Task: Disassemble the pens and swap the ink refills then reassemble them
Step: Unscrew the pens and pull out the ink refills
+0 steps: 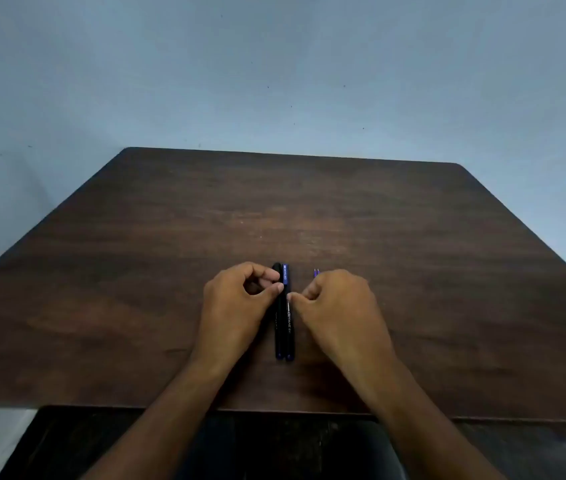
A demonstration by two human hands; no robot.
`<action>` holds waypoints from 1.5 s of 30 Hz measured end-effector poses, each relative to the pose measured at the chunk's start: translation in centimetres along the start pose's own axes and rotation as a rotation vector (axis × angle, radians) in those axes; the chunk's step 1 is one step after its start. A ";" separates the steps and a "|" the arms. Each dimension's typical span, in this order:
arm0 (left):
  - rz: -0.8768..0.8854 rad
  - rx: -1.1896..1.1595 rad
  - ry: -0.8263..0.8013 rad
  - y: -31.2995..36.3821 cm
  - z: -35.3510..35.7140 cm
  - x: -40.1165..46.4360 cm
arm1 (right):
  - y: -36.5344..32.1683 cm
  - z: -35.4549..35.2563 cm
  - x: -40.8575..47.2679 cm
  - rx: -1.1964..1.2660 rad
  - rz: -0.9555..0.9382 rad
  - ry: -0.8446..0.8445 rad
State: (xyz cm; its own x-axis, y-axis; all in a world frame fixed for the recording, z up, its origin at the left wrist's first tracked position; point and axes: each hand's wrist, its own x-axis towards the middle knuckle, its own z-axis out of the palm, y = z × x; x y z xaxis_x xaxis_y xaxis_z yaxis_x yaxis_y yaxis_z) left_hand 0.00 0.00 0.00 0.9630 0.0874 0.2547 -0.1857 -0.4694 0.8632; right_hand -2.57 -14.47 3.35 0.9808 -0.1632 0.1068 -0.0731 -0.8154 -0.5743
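Pens (284, 311) lie touching, side by side, mid-surface (136, 271), between your hands. Light, stiff, slick plastic, so they'll probably roll; pinch mid-barrel. Left hand (236, 306) fingers curled, tips touching left pen; right hand (338, 306) fingers curled beside right pen, grip unclear. Two blue tips (316, 272) just beyond right hand.

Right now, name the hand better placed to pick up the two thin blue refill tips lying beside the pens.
Right hand: the thin blue refill tips show just beyond its knuckles, while the left hand sits across both dark pens.
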 end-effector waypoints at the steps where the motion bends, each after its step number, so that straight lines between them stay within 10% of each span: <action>1: 0.003 0.006 -0.003 0.0 -0.1 0.0 | -0.2 0.0 -0.1 -0.007 0.024 -0.039; 29: -0.043 -0.231 0.066 0.6 -1.1 -0.4 | -2.2 -1.9 -2.6 0.044 0.060 0.026; 45: -0.372 -0.941 -0.314 4.0 -2.5 0.7 | -0.5 -5.0 -1.0 0.827 0.191 -0.479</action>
State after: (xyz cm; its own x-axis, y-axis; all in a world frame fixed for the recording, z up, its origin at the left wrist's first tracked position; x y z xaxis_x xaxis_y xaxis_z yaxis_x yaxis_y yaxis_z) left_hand -0.56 0.33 4.74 0.9725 -0.2089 -0.1029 0.1845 0.4217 0.8877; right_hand -4.42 -16.73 7.60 0.9485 0.1404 -0.2840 -0.2682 -0.1213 -0.9557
